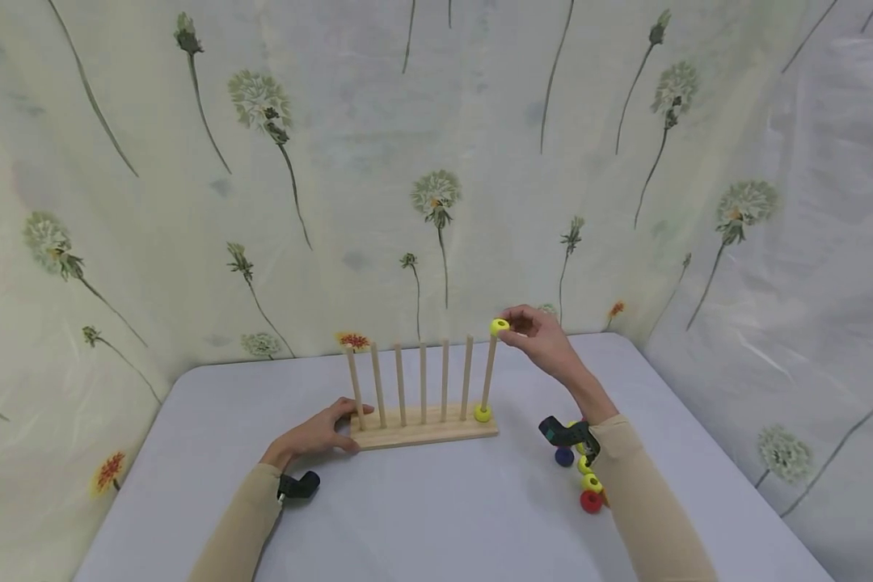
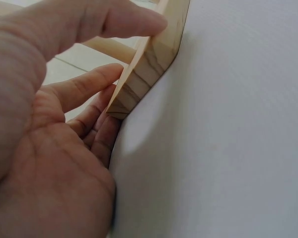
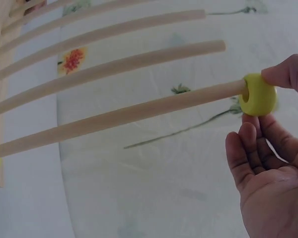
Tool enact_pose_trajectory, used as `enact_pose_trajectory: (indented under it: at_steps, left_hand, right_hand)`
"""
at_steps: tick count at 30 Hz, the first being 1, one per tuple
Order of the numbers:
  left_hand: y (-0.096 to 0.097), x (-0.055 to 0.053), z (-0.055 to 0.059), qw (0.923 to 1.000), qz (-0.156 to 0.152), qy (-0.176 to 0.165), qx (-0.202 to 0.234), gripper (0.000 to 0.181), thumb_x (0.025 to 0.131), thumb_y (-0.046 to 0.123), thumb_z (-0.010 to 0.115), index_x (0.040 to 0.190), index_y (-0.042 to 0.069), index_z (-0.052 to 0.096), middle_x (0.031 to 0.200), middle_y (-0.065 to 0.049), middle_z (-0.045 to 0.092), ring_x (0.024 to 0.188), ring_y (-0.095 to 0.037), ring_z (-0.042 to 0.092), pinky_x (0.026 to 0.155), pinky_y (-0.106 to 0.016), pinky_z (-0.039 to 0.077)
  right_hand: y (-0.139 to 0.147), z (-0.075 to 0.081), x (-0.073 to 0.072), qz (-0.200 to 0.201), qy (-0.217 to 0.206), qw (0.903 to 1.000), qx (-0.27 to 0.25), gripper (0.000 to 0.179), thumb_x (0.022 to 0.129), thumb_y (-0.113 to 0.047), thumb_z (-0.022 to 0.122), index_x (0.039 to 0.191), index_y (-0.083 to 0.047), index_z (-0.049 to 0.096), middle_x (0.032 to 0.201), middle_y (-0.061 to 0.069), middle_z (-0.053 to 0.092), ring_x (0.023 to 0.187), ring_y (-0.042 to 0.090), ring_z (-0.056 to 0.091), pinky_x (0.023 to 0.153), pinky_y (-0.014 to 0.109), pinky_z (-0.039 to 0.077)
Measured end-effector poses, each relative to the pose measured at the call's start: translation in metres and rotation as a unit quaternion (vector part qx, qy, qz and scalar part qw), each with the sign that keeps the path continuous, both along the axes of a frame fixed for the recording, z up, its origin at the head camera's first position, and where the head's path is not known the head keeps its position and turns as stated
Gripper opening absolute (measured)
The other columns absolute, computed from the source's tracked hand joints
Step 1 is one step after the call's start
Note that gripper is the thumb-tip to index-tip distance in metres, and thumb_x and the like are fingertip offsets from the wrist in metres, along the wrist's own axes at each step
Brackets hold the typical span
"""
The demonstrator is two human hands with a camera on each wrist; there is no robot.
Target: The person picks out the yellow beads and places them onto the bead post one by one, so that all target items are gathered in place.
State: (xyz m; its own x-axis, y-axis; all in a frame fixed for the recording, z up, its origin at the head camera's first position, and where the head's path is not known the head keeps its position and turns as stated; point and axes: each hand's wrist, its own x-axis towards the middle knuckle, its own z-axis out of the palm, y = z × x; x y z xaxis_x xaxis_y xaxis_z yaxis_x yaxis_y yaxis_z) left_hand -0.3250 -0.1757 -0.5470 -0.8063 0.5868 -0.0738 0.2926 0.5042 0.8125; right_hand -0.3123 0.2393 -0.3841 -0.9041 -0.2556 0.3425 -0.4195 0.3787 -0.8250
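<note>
A wooden peg rack (image 1: 423,436) with several upright pegs stands on the table. My left hand (image 1: 320,431) holds the left end of its base, thumb at the front edge and fingers behind; the base's end grain (image 2: 139,82) shows close up. Between thumb and fingers, my right hand (image 1: 541,339) pinches a yellow bead (image 3: 259,95) at the top of the rightmost peg (image 3: 124,116). The peg's tip meets the bead's hole. Another yellow bead (image 1: 483,413) sits at the foot of that same peg.
To the right, partly behind the right forearm, lie loose beads: a blue bead (image 1: 564,457), a red bead (image 1: 591,502) and several yellow ones. The white table (image 1: 436,517) backs onto a flower-patterned cloth (image 1: 378,210). Each wrist wears a dark camera mount.
</note>
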Motion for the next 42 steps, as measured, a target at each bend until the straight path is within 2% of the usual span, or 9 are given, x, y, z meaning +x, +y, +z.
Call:
enact_pose_trajectory:
  at_steps: [6,14,25,33,37,42]
  left_hand:
    - [0.001,0.000,-0.001,0.9999,0.004,-0.010,0.006,0.069,0.074,0.024,0.081,0.136,0.020,0.053,0.135,-0.008,0.043,0.132,-0.030,0.038,0.110,-0.053,0.025]
    - [0.003,0.001,-0.003,0.9999,0.001,-0.007,0.011,0.067,0.074,0.024,0.081,0.135,0.020,0.053,0.133,-0.008,0.044,0.131,-0.028,0.040,0.108,-0.053,0.027]
    - [0.005,0.001,-0.003,0.9999,0.000,-0.011,0.012,0.066,0.075,0.024,0.080,0.136,0.021,0.053,0.135,-0.008,0.043,0.131,-0.028,0.039,0.108,-0.052,0.028]
    - [0.004,0.001,-0.001,0.9999,0.003,-0.006,0.010,0.067,0.074,0.025,0.081,0.135,0.022,0.053,0.135,-0.007,0.043,0.131,-0.028,0.039,0.108,-0.053,0.027]
    - [0.003,0.001,-0.001,0.9999,0.002,-0.006,0.011,0.066,0.074,0.025,0.081,0.135,0.022,0.054,0.136,-0.008,0.043,0.131,-0.028,0.038,0.108,-0.054,0.026]
    - [0.001,0.000,0.000,0.9999,-0.001,-0.005,0.010,0.067,0.074,0.026,0.081,0.135,0.022,0.053,0.136,-0.008,0.043,0.132,-0.029,0.037,0.109,-0.054,0.025]
  right_hand:
    - [-0.002,-0.002,0.001,0.008,0.011,0.9999,0.005,0.028,0.089,-0.015,0.068,0.113,-0.002,0.060,0.108,0.011,0.061,0.090,0.014,0.058,0.077,0.020,0.047]
    - [-0.002,-0.008,0.001,0.007,-0.006,0.9998,0.015,0.028,0.089,-0.017,0.069,0.113,-0.003,0.059,0.111,0.012,0.060,0.094,0.018,0.058,0.081,0.019,0.047]
    - [0.000,-0.010,0.002,-0.002,-0.007,0.9995,0.031,0.033,0.090,-0.019,0.068,0.119,-0.006,0.058,0.117,0.018,0.060,0.095,0.021,0.055,0.081,0.026,0.046]
    - [0.000,-0.007,0.007,0.001,-0.017,0.9986,0.049,0.036,0.092,-0.011,0.064,0.122,0.006,0.054,0.120,0.020,0.058,0.098,0.026,0.054,0.081,0.024,0.046]
    - [0.009,-0.010,0.010,-0.008,-0.024,0.9982,0.055,0.035,0.092,-0.018,0.066,0.121,-0.002,0.055,0.121,0.015,0.058,0.099,0.020,0.055,0.081,0.021,0.046]
    - [0.031,-0.023,0.011,-0.027,-0.030,0.9974,0.061,0.032,0.091,-0.023,0.067,0.116,-0.007,0.057,0.116,0.012,0.059,0.099,0.018,0.056,0.081,0.019,0.047]
